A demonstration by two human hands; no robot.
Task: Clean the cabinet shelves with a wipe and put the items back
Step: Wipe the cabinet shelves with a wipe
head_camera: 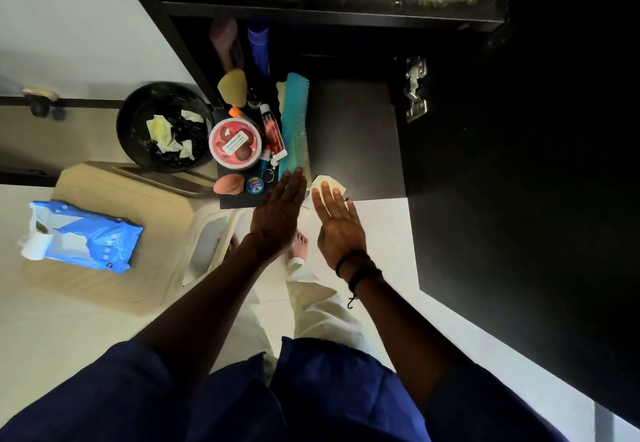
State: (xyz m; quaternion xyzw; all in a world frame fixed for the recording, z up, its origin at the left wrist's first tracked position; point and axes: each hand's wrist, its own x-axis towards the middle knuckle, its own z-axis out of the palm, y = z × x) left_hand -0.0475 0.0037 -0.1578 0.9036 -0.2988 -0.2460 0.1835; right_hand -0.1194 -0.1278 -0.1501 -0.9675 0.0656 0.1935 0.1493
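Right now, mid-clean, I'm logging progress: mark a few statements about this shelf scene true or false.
1. The right hand lies flat on a wipe on the shelf. True.
2. The left hand grips the red tub. False: its fingers are straight, tips by the teal comb; the red tub stands apart.
3. The bin holds crumpled wipes. True.
4. The blue wipe pack sits inside the cabinet. False: it lies outside, on a beige surface.
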